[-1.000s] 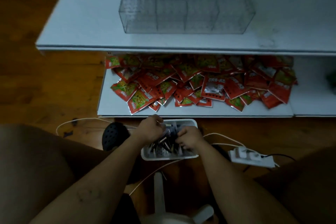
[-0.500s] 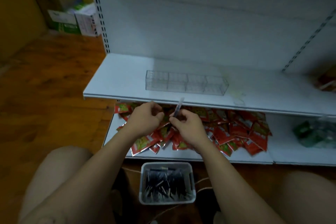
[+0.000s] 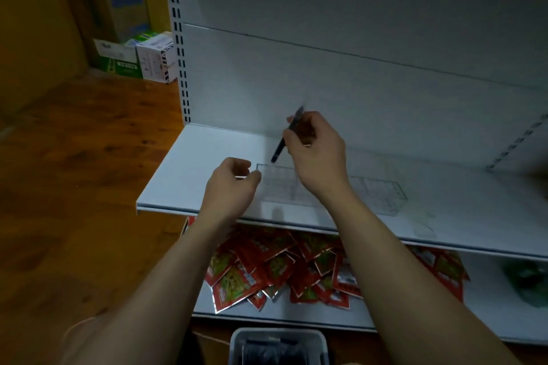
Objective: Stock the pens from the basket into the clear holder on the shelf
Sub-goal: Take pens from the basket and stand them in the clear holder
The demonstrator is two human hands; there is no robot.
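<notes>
The pen [image 3: 278, 152] was gripped in the fingers [image 3: 314, 120] of the right hand [image 3: 318, 154], pinched near its middle and held in the air above the shelf [image 3: 192, 175]. Its long axis was tilted from about 1 o'clock at the blurred upper end to 7 o'clock at the dark lower end. That lower end was pointed down at the left end of the holder [image 3: 376, 195], just above it and apart from it. No part of the pen was yet inside. Which end was the writing tip could not be told.

The holder was laid on the shelf with its long axis from about 10 o'clock to 4 o'clock, so the pen was crossed over it, not lined up with it. From the right fingers, the holder's left end was placed at about 7 o'clock, close below. It is judged that the coming move turns on the pen being brought more upright and lowered into that end, and that the right hand, nearer and loaded, is suited to it.

The left hand [image 3: 234, 187] was held at 9 o'clock of the holder's left end, fingers curled in a loose pinch. Whether anything was held, or the holder touched, could not be told.

At 6 o'clock the basket [image 3: 237, 341] was seen with dark pens [image 3: 272, 350] in it, well apart from the holder. Red packets [image 3: 267, 270] were heaped on the lower shelf [image 3: 489, 314] between them.
</notes>
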